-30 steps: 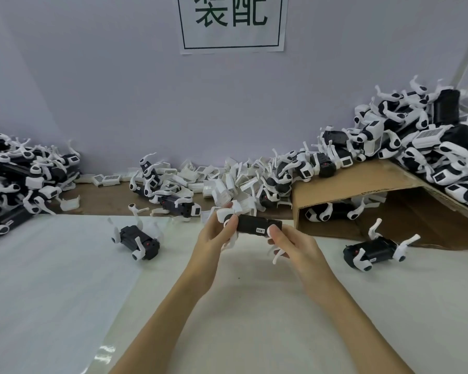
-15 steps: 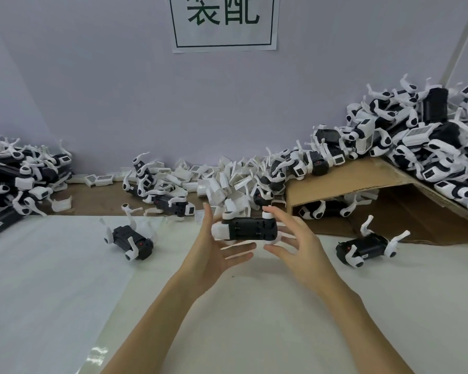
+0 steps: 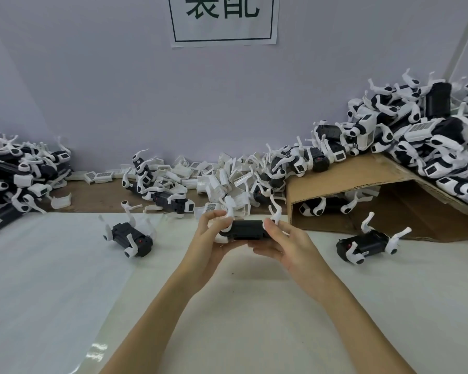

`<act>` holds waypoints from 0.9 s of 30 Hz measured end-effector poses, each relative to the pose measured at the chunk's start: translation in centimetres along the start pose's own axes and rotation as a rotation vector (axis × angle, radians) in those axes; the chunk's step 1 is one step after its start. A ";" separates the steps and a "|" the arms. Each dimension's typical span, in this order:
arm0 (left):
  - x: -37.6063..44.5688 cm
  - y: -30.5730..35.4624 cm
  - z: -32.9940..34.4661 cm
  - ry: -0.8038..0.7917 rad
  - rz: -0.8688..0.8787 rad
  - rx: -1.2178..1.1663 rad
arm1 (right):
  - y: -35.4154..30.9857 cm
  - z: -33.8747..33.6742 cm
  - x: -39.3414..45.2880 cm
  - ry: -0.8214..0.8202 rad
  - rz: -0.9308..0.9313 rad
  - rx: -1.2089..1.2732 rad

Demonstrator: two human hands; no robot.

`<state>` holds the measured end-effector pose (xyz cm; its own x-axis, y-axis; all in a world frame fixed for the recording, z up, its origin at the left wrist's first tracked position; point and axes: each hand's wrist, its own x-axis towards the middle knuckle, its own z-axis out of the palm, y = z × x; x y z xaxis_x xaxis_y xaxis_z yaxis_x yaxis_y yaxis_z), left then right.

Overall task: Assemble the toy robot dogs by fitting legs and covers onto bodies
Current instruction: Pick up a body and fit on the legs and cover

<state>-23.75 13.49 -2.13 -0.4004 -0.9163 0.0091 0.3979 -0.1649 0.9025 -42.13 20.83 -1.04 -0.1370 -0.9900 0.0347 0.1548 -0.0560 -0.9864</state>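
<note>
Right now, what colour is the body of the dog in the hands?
Black body with white legs, clearest in the head view.

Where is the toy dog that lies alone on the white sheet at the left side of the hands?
In the head view, that toy dog lies legs-up on the white sheet, left of the left hand.

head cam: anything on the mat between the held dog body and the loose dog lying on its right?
Nothing but bare white mat between the held body and the loose dog; only the right hand gripping the body reaches into it.
</note>
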 end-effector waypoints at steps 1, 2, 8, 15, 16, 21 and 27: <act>0.0 0.1 -0.1 0.007 0.003 0.049 | 0.1 -0.2 0.0 -0.013 -0.016 0.014; 0.0 0.2 0.0 0.011 0.005 0.111 | 0.1 -0.2 0.0 -0.028 -0.024 0.015; -0.5 1.0 -0.4 0.026 0.104 0.354 | 0.6 -0.5 0.0 -0.061 -0.065 -0.034; -1.0 1.0 -0.3 -0.076 0.084 0.710 | 0.2 0.1 0.2 0.155 -0.053 0.223; -1.0 0.8 -0.3 -0.099 0.047 0.745 | 0.1 0.1 0.2 0.224 -0.067 0.251; -1.5 0.5 0.7 -0.057 0.049 0.789 | -0.2 -0.3 -0.1 0.312 -0.113 0.238; -1.6 0.5 1.6 -0.179 0.125 0.524 | 0.1 1.1 -0.9 0.062 -0.171 -0.165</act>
<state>-24.27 15.46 -1.01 -0.5282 -0.8338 0.1607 0.0064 0.1854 0.9826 -40.88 21.54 -0.96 -0.2077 -0.9577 0.1990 -0.0369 -0.1956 -0.9800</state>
